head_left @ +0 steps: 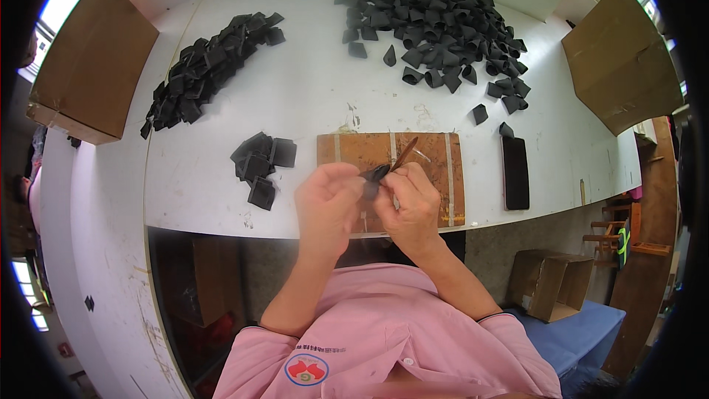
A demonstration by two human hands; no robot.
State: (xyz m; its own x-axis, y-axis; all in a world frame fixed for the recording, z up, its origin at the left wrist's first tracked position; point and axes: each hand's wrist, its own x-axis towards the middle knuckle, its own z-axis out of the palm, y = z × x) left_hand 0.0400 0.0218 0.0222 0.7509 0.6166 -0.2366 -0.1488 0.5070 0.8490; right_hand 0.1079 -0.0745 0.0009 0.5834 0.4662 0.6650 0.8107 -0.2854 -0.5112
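Observation:
Over the brown board point(436, 177), a small folded black piece point(375, 179) is between my two hands. My left hand point(329, 196), slightly blurred, pinches it from the left. My right hand point(408, 196) is closed on a slim brown stick-like tool point(405, 152) that points up and away. Its fingertips also meet the black piece. Left of the board lies a small group of flat black pieces point(258, 166). A longer heap of similar flat pieces point(210, 66) is farther left. At the far right spreads a big pile of cone-shaped black pieces point(436, 22).
A dark phone point(515, 174) lies right of the board, with a single black piece point(506, 129) at its top end. Cardboard boxes stand at the left point(96, 63) and right point(620, 59) of the white table point(295, 103). Another open box point(550, 284) sits below at right.

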